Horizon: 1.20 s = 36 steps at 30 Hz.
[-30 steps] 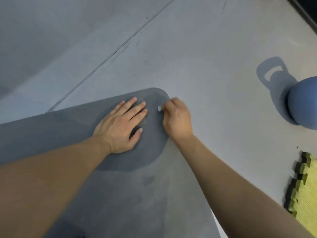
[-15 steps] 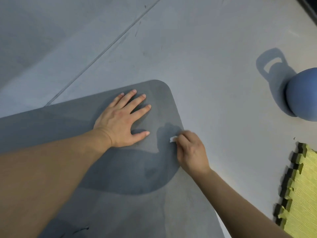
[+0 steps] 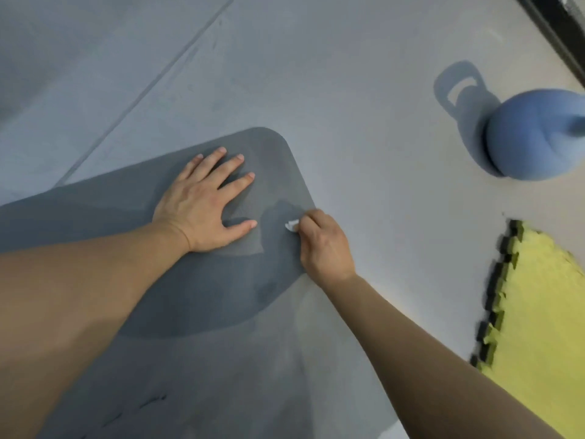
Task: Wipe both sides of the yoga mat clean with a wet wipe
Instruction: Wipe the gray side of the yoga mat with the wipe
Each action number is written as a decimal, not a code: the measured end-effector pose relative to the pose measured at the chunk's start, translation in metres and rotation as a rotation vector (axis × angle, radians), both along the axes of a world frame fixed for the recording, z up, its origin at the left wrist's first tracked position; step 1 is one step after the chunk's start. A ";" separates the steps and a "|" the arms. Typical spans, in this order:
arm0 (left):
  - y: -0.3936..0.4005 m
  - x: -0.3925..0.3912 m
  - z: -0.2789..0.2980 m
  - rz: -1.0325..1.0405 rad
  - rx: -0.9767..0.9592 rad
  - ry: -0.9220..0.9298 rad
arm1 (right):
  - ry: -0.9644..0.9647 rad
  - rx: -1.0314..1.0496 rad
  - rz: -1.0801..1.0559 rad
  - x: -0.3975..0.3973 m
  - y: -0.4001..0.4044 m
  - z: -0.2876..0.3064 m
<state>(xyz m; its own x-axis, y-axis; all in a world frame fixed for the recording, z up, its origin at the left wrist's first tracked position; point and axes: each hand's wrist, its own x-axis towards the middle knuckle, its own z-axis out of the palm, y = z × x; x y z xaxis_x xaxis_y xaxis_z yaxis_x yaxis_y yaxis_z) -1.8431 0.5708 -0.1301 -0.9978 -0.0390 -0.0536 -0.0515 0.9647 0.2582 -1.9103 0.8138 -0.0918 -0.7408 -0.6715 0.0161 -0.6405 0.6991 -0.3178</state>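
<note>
A grey yoga mat point(image 3: 202, 327) lies flat on the pale floor, its rounded far corner near the middle of the view. My left hand point(image 3: 205, 204) presses flat on the mat near that corner, fingers spread. My right hand point(image 3: 323, 245) sits at the mat's right edge, closed on a small crumpled white wet wipe point(image 3: 292, 225) that touches the mat surface. Only a bit of the wipe shows past my fingers. A darker, damp-looking patch covers the mat around and below both hands.
A blue kettlebell point(image 3: 531, 137) stands on the floor at the right, throwing a shadow to its left. A yellow interlocking foam tile point(image 3: 544, 308) with a dark toothed edge lies at the lower right. A dark strip point(image 3: 557, 30) runs along the top right corner.
My right hand with the wipe moved from the mat's far corner down along the right edge toward me, then held there. The left hand stayed pressed in place.
</note>
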 end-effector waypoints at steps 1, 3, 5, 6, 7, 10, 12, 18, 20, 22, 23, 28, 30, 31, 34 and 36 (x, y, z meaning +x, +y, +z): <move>0.000 -0.001 0.002 -0.006 0.005 -0.010 | -0.018 0.041 -0.018 0.015 0.015 0.002; -0.002 -0.002 0.005 0.000 0.015 -0.030 | -0.073 0.123 -0.019 0.046 0.037 0.004; -0.003 -0.001 0.004 0.010 0.005 -0.029 | -0.102 0.172 -0.010 0.065 0.049 0.005; -0.003 -0.001 0.003 0.007 -0.003 -0.026 | -0.104 0.175 -0.019 0.068 0.051 0.004; -0.004 0.000 0.002 0.004 -0.008 -0.023 | -0.104 0.167 -0.033 0.070 0.051 0.002; -0.003 0.000 -0.001 -0.007 -0.033 -0.011 | -0.080 0.116 -0.047 0.066 0.044 -0.001; -0.003 0.001 -0.002 0.001 -0.057 0.006 | -0.058 0.071 -0.030 0.055 0.032 0.000; 0.000 0.001 -0.002 0.010 -0.047 0.041 | 0.026 -0.065 -0.083 0.008 -0.031 -0.009; 0.000 0.001 -0.002 0.015 -0.045 0.045 | 0.023 -0.116 -0.093 0.020 -0.025 -0.010; 0.000 -0.001 -0.002 0.015 -0.053 0.044 | -0.004 -0.141 -0.042 0.048 0.001 -0.012; 0.000 -0.001 -0.002 0.018 -0.056 0.041 | -0.034 -0.137 -0.008 0.066 0.017 -0.013; 0.002 0.000 -0.002 0.030 -0.067 0.015 | -0.146 -0.083 0.093 0.138 0.083 -0.010; 0.002 0.000 -0.002 0.029 -0.065 0.014 | -0.138 -0.083 0.106 0.132 0.074 -0.009; 0.002 -0.001 -0.002 0.032 -0.065 0.014 | -0.130 -0.086 0.102 0.124 0.061 -0.008; 0.001 0.000 -0.002 0.036 -0.070 0.017 | -0.105 -0.136 0.099 0.092 0.002 -0.011; 0.001 0.001 -0.002 0.030 -0.064 0.023 | -0.080 -0.156 0.085 0.072 -0.034 -0.013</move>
